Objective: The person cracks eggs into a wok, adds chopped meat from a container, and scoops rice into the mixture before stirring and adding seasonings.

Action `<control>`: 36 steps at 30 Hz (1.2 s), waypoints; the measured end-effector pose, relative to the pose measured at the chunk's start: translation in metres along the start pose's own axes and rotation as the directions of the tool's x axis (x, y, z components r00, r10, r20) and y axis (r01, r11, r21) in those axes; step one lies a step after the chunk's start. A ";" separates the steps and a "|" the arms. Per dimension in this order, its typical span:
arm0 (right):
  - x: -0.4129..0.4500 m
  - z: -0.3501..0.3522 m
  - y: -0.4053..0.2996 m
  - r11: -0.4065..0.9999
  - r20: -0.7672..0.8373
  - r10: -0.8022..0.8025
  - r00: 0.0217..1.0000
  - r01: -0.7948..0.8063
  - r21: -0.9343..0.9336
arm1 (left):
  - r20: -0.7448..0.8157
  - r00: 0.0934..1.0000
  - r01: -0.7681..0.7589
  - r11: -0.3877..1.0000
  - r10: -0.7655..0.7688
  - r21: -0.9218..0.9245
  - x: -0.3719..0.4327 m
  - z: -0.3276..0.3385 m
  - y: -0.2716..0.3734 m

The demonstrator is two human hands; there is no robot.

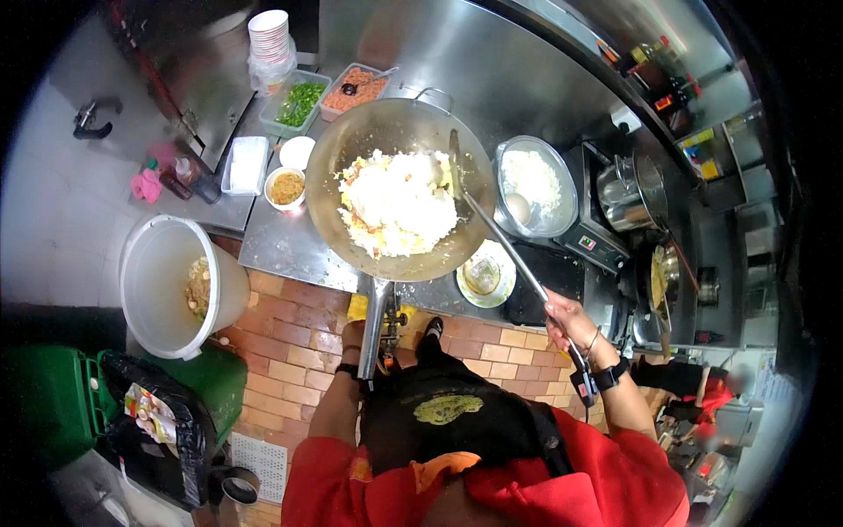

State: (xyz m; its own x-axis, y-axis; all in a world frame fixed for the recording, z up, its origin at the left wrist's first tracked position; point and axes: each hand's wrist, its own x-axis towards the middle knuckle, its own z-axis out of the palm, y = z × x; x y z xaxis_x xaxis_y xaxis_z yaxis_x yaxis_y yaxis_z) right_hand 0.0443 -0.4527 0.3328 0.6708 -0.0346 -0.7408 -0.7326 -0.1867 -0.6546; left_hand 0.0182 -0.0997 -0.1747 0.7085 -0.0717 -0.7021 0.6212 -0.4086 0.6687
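Note:
A large steel wok [323, 217] with a long metal handle stands on the counter side, holding a mound of white rice [402, 197] mixed with egg and orange bits. My right hand [571, 319] is closed round the long handle of a metal wok utensil [504, 247], whose head rests inside the wok at the rice's right edge. Beside and partly behind the wok's handle is my left hand [353, 332], near a yellow cloth [359, 306] and a valve [395, 319] below the counter edge; its fingers are mostly hidden, so its grip cannot be told.
Tubs of chopped green onion [299, 103] and diced orange food [355, 92] stand behind the wok. A clear tub of rice [533, 181] and a plate [487, 273] are at its right. A white bucket [230, 283] and green bin [224, 385] stand left. Other people [708, 392] are at far right.

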 end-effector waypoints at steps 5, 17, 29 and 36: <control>0.006 -0.002 0.014 0.994 -0.076 0.005 0.997 -0.013 -0.105 | -0.232 0.971 0.059 0.998 -0.052 0.022 -0.054 -0.046 0.001; 0.011 0.009 0.039 0.990 0.020 -0.144 0.989 0.144 0.002 | -0.301 0.953 -0.017 0.981 -0.042 -0.192 -0.142 -0.091 -0.033; 0.026 0.000 0.104 0.871 -0.007 -0.492 0.871 0.491 -0.025 | -0.098 0.994 0.028 0.995 -0.038 -0.099 -0.098 -0.074 0.043; 0.003 -0.018 0.133 0.897 -0.294 -0.425 0.856 0.441 -0.011 | -0.021 0.999 0.045 0.998 -0.045 -0.040 -0.079 -0.047 0.071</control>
State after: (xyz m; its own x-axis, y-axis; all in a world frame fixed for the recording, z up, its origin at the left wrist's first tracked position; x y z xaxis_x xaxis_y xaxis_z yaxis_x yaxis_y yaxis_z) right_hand -0.0492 -0.4951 0.2462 0.9195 -0.2393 -0.3119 -0.3600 -0.1932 -0.9127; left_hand 0.0226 -0.0802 -0.0603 0.6863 -0.0340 -0.7265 0.6650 -0.3750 0.6459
